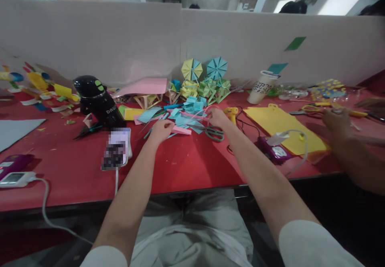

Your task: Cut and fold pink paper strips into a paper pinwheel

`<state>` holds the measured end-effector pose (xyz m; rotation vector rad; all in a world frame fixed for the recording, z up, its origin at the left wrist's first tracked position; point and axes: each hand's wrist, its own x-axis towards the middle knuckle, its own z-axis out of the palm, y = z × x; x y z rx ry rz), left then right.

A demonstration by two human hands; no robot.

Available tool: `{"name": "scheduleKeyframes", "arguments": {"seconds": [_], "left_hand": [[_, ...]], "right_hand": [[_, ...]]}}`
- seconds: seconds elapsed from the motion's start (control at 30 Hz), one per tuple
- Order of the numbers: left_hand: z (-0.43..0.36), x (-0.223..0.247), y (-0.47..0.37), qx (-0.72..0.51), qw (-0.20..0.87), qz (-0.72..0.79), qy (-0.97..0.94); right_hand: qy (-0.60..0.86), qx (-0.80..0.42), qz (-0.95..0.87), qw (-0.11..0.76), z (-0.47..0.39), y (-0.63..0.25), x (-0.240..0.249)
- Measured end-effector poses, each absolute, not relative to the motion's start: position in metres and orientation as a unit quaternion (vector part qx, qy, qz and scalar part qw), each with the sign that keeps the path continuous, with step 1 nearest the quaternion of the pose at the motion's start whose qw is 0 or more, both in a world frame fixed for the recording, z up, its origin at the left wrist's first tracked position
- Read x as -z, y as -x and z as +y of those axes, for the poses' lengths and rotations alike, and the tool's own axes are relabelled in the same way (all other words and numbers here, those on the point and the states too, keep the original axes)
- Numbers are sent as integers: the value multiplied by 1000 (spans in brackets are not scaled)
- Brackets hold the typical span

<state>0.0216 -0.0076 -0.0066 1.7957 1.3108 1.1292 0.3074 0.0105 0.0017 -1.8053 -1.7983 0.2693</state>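
My left hand (163, 131) is closed in a pinch at the end of a folded pink paper strip (183, 131). The fingers of my right hand (217, 118) are curled around a thin pink paper strip (196, 115), which slants down leftward over a pile of blue paper pieces (194, 105). Just below my right hand lie scissors with grey-green handles (215, 133), blades partly under paper. Behind the pile stand folded paper fans, one yellow and blue (191, 70), one all blue (217, 68), with green and yellow folded pieces beneath.
A black bottle (98, 102) and a phone (116, 148) on a cable stand left. At right are a yellow glue gun (231, 114), a paper cup (263, 87), yellow sheets (282, 128) and a purple power box (275, 149). Another person's hand (337, 120) works at far right.
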Motion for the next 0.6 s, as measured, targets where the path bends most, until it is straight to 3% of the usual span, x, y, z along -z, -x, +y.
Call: {"name": "scheduleKeyframes", "arguments": {"seconds": [0.1,0.23,0.3,0.6], "left_hand": [[-9,6,-23,-456,327,479,-675],[-11,3,-26,-450,306,490,-681],[-14,0,-27,-459,287,486,-686],[-22,-10,-33,-470,267,444,-714]], "right_hand": [[637,-151,-672,345,9,-311,-11],[565,-251,-554,557,5,-312,-18],[548,-285,-489,616,2,-311,-17],[547,-330,-464,614,-16,-286,6]]}}
